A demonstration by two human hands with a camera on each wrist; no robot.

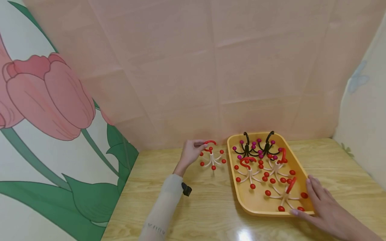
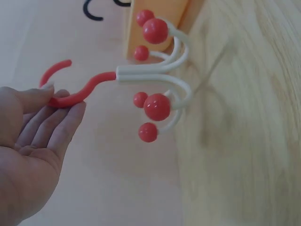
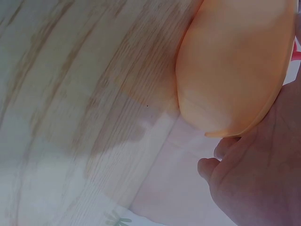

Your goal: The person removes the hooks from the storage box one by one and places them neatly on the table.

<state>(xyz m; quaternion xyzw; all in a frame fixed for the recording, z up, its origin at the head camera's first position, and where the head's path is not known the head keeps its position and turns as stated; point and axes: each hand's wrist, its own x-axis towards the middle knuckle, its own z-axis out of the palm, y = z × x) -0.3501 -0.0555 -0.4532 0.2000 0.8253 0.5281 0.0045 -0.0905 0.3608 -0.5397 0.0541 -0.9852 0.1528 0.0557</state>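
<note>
My left hand (image 1: 193,152) pinches the red curved top of a hanging hook (image 1: 212,158) with white arms tipped in red balls. In the left wrist view that hook (image 2: 141,73) lies sideways across the picture, its arms near the wooden surface; contact with it cannot be told. On the right, my right hand (image 1: 328,206) rests at the near right corner of a yellow tray (image 1: 250,202), thumb on the front rim, fingers along the side. The right wrist view shows the tray's outer wall (image 3: 230,70) beside that hand (image 3: 258,174).
Inside the tray lie two black hanging hooks (image 1: 247,150) with purple balls, towards the back, and three white ones (image 1: 249,174) with red balls. A pinkish sheet (image 1: 181,83) covers the wall behind the wooden table (image 1: 205,207). A tulip-painted wall (image 1: 39,93) borders the left.
</note>
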